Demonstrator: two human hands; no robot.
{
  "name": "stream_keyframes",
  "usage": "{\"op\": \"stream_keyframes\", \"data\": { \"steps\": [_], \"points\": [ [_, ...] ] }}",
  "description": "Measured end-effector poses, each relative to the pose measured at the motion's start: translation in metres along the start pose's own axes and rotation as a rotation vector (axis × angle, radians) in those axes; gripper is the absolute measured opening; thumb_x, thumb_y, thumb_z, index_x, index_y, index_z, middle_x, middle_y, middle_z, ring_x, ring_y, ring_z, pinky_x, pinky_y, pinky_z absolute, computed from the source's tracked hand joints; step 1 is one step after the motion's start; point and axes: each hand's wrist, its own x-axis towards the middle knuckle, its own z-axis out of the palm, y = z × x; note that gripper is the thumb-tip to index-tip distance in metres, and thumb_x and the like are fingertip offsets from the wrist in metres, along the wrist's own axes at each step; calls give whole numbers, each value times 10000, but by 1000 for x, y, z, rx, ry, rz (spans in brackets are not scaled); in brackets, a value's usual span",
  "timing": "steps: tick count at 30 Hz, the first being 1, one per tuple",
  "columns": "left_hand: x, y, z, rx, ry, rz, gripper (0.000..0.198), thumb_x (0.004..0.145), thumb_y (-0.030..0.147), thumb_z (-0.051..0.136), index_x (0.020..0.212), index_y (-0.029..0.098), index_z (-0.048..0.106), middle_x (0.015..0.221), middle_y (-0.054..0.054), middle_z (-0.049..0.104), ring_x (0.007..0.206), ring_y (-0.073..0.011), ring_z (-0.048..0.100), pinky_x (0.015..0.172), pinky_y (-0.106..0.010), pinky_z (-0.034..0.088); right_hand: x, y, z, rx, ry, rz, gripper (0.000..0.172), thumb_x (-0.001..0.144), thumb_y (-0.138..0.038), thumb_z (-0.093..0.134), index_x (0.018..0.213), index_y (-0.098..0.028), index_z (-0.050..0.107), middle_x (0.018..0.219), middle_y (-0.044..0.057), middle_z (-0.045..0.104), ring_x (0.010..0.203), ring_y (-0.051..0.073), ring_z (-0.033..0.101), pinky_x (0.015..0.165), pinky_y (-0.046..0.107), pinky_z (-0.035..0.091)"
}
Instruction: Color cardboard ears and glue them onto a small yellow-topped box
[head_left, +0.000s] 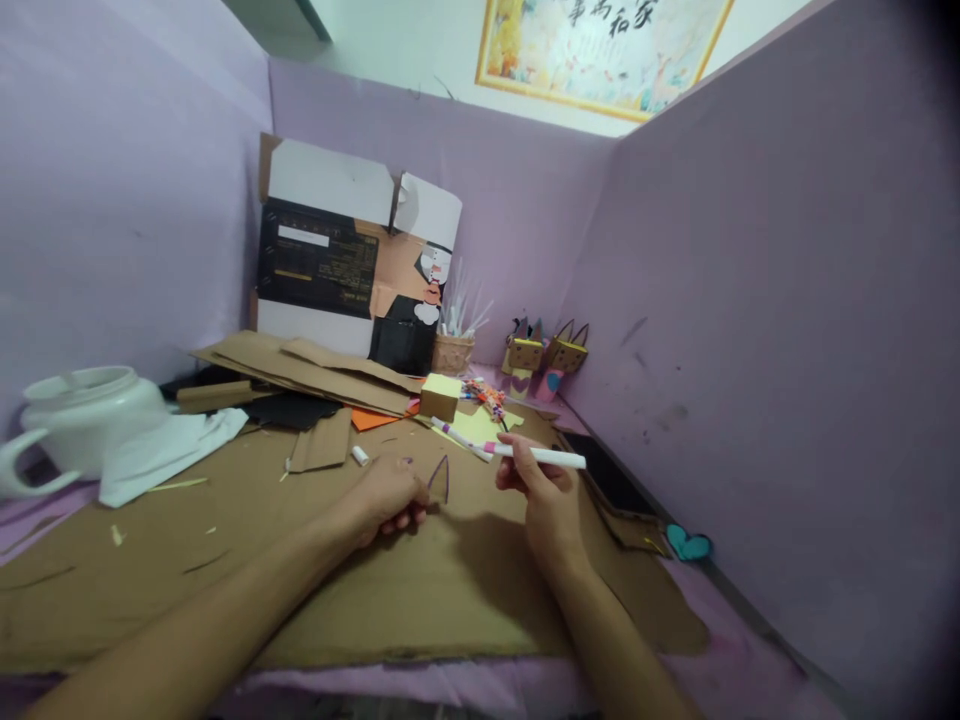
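My left hand point(394, 495) is closed in a pinch on a small cardboard triangle point(438, 484) with dark purple edges, held low over the brown cardboard sheet point(360, 610). Part of the triangle is hidden behind my fingers. To its right, my right hand point(541, 490) grips a white marker point(544, 456) with a pink band, its pink end pointing left. Just beyond that end lies another marker point(454, 433) with a purple end. A short white cap-like piece point(360, 456) rests on the sheet near my left hand.
A small cardboard box point(440, 402) with a yellow top stands behind my hands. Cardboard strips point(315, 375) are stacked at back left, near a white pot point(97, 415). Two eared cardboard figures point(525, 355) stand at back right. A dark phone-like slab point(611, 475) and a teal heart point(688, 543) lie right.
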Motion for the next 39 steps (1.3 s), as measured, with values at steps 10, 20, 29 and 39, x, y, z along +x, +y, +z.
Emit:
{"op": "stream_keyframes", "data": {
  "steps": [10,20,29,39],
  "points": [
    [-4,3,0,-14,-36,60,115,598,217,522,519,134,538,428,18,526,286,-50,334,288,-182,199,-15,10,3,-293,-180,-109,160,755,-329,590,732,-171,588,564,-11,574,529,125,525,526,241,418],
    [0,-1,0,-21,-47,73,117,609,210,530,514,142,530,414,32,508,292,-46,324,289,-179,197,-13,15,0,-436,-229,-110,236,790,-375,552,846,-163,640,639,19,619,586,147,568,551,240,427],
    [-5,2,1,35,-37,43,153,631,170,535,482,137,531,396,34,482,304,-44,296,316,-191,179,-11,17,-1,-459,-241,-140,211,785,-353,550,820,-168,645,626,8,616,566,137,556,536,229,420],
    [-7,6,1,50,-37,30,148,636,138,516,493,131,553,402,28,500,309,-46,297,320,-193,180,-12,17,1,-418,-249,-74,220,761,-366,572,745,-158,641,580,15,614,537,139,551,510,233,409]
  ]
}}
